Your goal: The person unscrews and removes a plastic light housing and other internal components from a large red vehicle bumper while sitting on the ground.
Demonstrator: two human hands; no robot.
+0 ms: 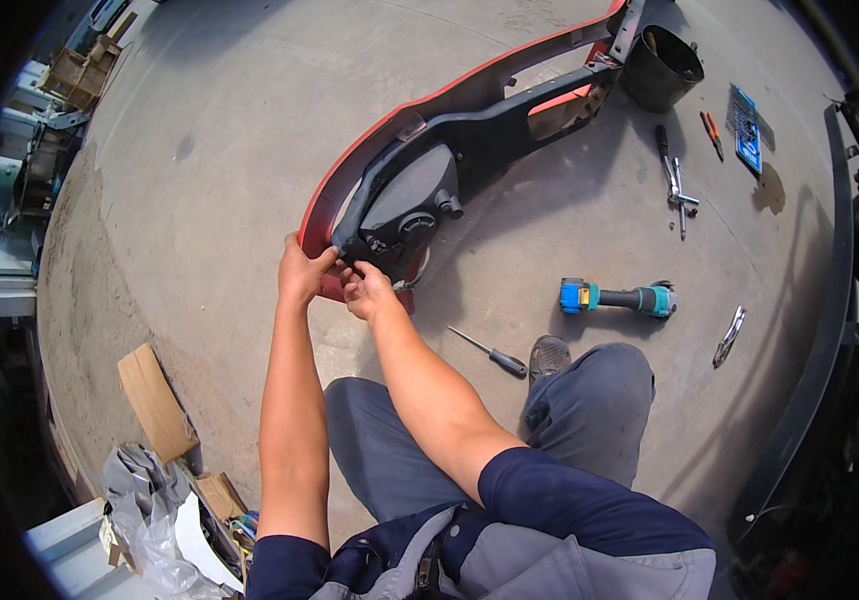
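A long red curved vehicle panel (412,100) lies on the concrete with a black bracket (490,130) and a dark lamp-like housing (405,195) on its inner side. My left hand (302,268) grips the panel's near left end, thumb pressed at the bracket's lower corner. Just right of it, my right hand (367,290) is turned up with curled fingers at the bracket's lower edge; what its fingertips hold is too small to make out. A pale loop (420,268), perhaps wire, hangs beside the housing.
Around me lie a screwdriver (500,360), teal cordless power tool (625,300), locking pliers (728,338), ratchet (678,195), orange-handled pliers (712,135), blue tray (747,130) and black bucket (662,68). Cardboard (158,400) and scraps (150,510) lie left; a long dark part (808,350) stands right.
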